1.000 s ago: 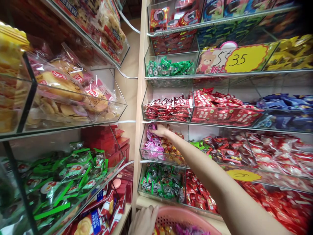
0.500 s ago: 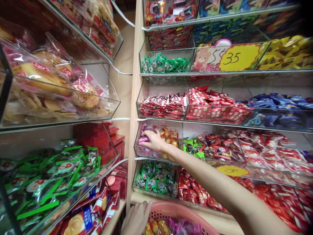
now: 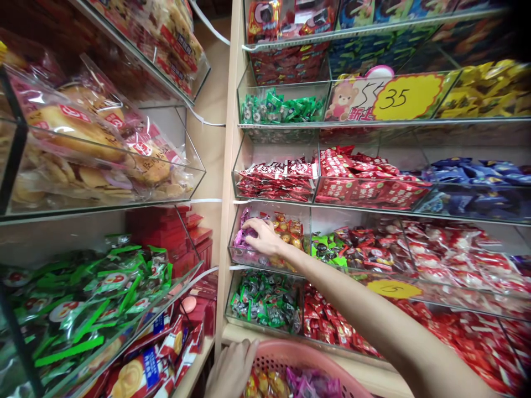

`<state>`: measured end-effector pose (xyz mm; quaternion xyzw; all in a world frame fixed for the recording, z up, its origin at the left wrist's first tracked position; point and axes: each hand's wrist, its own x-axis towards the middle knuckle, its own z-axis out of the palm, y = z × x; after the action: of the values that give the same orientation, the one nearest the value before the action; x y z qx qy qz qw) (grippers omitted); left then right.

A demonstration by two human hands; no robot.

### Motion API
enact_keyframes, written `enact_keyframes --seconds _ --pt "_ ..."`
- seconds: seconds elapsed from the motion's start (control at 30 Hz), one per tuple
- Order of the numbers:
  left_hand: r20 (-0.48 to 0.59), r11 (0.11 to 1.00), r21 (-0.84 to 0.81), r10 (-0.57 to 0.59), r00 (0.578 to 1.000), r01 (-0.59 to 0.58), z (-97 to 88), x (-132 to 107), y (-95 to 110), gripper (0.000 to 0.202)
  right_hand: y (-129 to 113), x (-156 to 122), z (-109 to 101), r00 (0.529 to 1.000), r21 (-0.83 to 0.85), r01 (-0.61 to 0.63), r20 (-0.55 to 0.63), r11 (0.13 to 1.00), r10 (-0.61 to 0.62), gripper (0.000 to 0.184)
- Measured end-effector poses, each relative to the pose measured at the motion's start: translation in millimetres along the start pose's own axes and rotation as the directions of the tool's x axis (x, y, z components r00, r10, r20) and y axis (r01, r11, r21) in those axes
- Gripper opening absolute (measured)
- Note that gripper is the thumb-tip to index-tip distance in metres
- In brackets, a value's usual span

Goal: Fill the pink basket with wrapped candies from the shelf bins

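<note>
My right hand (image 3: 262,236) reaches into a clear shelf bin (image 3: 265,260) of pink-purple wrapped candies (image 3: 241,239) and gold ones (image 3: 290,228). Its fingers curl down over the pink candies, closed on some of them. My left hand (image 3: 231,369) grips the rim of a pink plastic basket (image 3: 298,358) at the bottom edge. The basket holds gold and purple candies (image 3: 298,384).
Clear bins of wrapped sweets fill the shelves ahead: green candies (image 3: 282,108), red packs (image 3: 357,177), blue packs (image 3: 481,182), dark green-black candies (image 3: 265,304). A yellow price tag (image 3: 404,97) reads 35. On the left, angled bins hold bagged biscuits (image 3: 91,149) and green packets (image 3: 95,298).
My right hand dropped from the back of the bin onto the pink candies and curled over them. The view shifted slightly right. My left hand stayed on the basket.
</note>
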<state>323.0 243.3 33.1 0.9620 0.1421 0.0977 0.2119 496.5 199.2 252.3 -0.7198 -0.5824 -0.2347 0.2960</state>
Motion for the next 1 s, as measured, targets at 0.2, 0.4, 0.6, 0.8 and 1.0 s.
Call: enact_keyframes --seconds 0.2,0.4,0.6,0.8,1.0 --pt "0.0 0.997 0.067 0.022 1.0 -0.022 5.4 2 -3 0.057 14 37 -21 0.958 0.03 -0.279 -0.067 0.96 0.28 0.037" --pt "0.057 0.997 0.075 0.014 0.998 -0.019 -0.1 3 -5 0.054 17 63 -17 0.951 0.058 -0.307 -0.016 0.95 0.308 0.037" --pt "0.085 0.996 0.089 0.003 0.996 -0.011 -5.2 2 -4 0.054 6 50 -16 0.971 0.065 -0.238 0.014 0.969 0.238 0.038" --pt "0.051 0.989 0.135 0.057 0.997 -0.064 1.9 1 -3 0.056 10 36 -33 0.991 0.018 -0.128 0.036 0.992 0.128 0.036" --pt "0.062 0.979 0.19 0.069 0.996 -0.08 -1.1 -1 0 0.056 33 20 -46 0.981 -0.243 -0.188 0.002 0.952 0.194 0.042"
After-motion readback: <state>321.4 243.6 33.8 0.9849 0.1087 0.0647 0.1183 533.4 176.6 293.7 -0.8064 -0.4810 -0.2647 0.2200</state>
